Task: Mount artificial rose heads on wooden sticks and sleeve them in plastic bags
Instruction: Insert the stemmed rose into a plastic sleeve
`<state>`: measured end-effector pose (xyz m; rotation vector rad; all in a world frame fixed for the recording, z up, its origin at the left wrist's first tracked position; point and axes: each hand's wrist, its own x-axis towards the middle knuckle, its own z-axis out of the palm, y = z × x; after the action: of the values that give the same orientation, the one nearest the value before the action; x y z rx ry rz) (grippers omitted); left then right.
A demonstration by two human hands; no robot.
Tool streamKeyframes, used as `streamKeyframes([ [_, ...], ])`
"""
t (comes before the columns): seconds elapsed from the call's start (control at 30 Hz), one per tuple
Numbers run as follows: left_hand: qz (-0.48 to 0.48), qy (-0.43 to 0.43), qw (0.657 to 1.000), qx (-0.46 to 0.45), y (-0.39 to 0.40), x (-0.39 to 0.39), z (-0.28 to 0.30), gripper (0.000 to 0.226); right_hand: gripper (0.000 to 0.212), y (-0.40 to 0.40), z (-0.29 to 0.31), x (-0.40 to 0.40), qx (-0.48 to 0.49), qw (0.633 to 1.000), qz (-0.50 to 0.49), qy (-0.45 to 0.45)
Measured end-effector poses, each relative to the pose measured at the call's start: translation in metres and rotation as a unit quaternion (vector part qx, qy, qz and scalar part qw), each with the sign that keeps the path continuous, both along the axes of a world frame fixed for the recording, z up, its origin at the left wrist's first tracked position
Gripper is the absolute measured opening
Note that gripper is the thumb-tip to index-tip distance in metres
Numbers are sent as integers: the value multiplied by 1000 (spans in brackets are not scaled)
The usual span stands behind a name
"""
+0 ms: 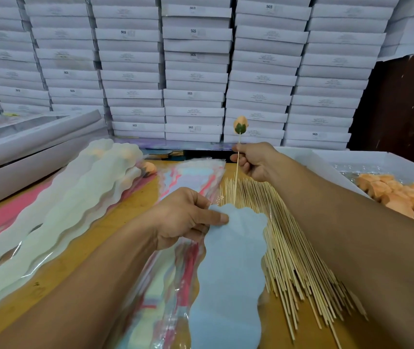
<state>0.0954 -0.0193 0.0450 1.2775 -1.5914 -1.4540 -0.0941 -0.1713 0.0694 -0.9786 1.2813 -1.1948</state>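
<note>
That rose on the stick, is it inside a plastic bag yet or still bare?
Still bare. The right hand holds the rose upright on its stick, clear of any plastic, while the left hand pinches the blue bag below.

I'm looking at a small packing workshop or stockroom — stacks of identical flat white boxes (pixel 196 71) fill the whole upper half of the frame like a wall. Below them, a yellow worktop (pixel 115 222) carries bulk supplies: a heap of wooden sticks (pixel 291 248) at centre right, piles of plastic sleeves (pixel 57 217) on the left, and a tray of orange rose heads (pixel 400 195) at the right edge.
</note>
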Motion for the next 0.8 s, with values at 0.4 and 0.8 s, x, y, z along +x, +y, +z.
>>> streamKeyframes([
  [0.4,-8,1,1000,16,-5,3,-2,28,16,-4,7,-2,-15,999,-39,-16],
  [0.8,-7,3,1000,15,-5,4,-3,23,14,-1,9,8,-15,999,-26,-21],
])
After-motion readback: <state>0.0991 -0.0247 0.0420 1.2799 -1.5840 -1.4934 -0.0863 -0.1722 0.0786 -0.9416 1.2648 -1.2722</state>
